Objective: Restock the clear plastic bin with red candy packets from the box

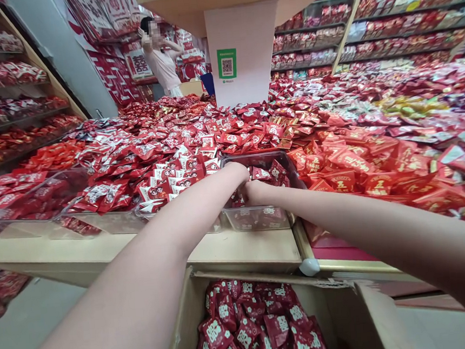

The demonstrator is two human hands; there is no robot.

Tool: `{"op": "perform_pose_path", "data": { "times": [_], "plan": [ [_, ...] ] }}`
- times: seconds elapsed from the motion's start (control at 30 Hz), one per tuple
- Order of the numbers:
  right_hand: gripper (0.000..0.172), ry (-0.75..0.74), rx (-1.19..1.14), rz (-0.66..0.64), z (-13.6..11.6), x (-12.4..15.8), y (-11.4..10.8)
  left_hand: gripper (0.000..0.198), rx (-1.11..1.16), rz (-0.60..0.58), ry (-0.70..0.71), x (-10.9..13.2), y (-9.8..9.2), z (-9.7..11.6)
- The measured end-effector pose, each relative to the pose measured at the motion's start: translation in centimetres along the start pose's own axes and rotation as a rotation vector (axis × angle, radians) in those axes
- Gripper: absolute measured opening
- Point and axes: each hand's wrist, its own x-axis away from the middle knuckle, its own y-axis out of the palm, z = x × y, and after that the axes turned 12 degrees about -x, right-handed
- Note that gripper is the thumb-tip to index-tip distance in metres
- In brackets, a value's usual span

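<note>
Both my arms reach forward into a clear plastic bin (261, 218) at the front of a long candy counter. My left hand (238, 173) and my right hand (254, 191) dip down inside it, close together, among dark red wrapped candies (273, 172). The fingers of both hands are hidden below the wrists, so what they hold does not show. Below my arms an open cardboard box (188, 314) is filled with the same dark red candy packets (249, 325) printed with white characters.
Heaps of red wrapped sweets (181, 141) cover the counter, with more clear bins (110, 220) to the left. Shelves of red goods line both sides. A white pillar with a green QR sign (227, 63) stands behind. A person (161, 56) stands at the far end.
</note>
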Motion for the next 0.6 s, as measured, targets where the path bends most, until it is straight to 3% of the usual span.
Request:
{"op": "perform_pose_path", "data": {
  "times": [0.27, 0.6],
  "plan": [
    [0.024, -0.116, -0.060, -0.006, 0.7, 0.0, 0.0, 0.015, -0.338, -0.219, -0.093, 1.1, -0.6, 0.2],
    [0.032, -0.042, 0.086, -0.001, 1.5, 1.6, -1.7, 0.020, -0.580, -0.368, 0.042, 3.2, -1.9, 1.1]
  ]
}}
